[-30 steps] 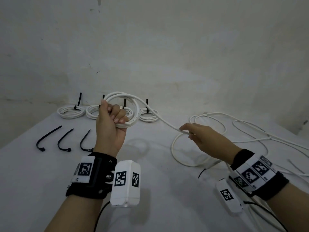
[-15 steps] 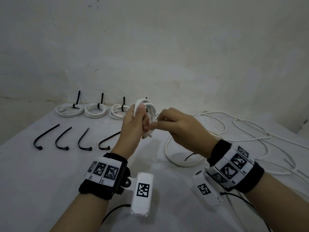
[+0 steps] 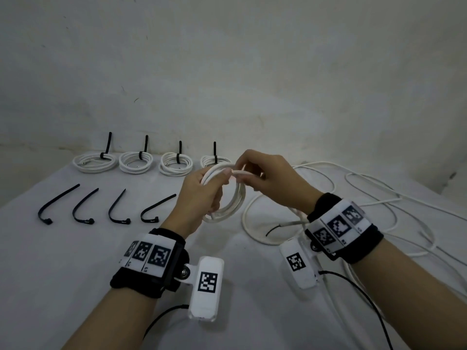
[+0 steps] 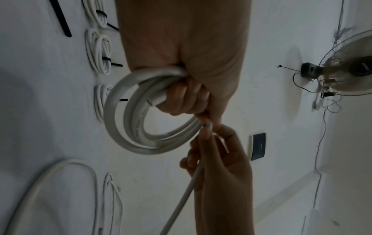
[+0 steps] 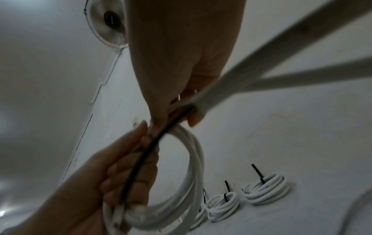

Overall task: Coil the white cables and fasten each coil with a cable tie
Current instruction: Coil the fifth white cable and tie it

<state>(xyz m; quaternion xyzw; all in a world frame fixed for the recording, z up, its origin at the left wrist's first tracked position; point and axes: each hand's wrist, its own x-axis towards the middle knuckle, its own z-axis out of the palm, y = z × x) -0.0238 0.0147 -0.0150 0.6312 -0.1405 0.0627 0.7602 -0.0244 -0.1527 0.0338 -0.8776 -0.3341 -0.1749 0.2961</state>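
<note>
Item 1, far-left corner of the tabletop (image 3: pixel 63 274): four finished coils (image 3: pixel 95 161) in a row along the far edge, each cinched by a black tie with its tail standing up. Leave these be.

Item 2, left side, nearer you: four spare cable ties (image 3: pixel 58 203), lying apart in a row. They look thin and springy; take one by the strap, not the head.

Item 3, centre, held above the tabletop: the coil in progress (image 3: pixel 225 198), several white turns. Your left hand (image 3: pixel 202 195) is closed round one side of it, fingers curled through the ring. The cable looks light, smooth and fairly stiff, so expect the turns to spring open if that grip slackens. Hold where all turns bunch together.

Item 4, just right of the coil: your right hand (image 3: pixel 267 183), fingers pinched on the cable's running length (image 4: pixel 181 205) where it meets the coil. A thin black strand crosses the right wrist view; what it is cannot be told.

Item 5, right side: loose cable (image 3: pixel 358 198), sprawled in wide loops towards the right edge. Feed it slowly; it may snag.
</note>
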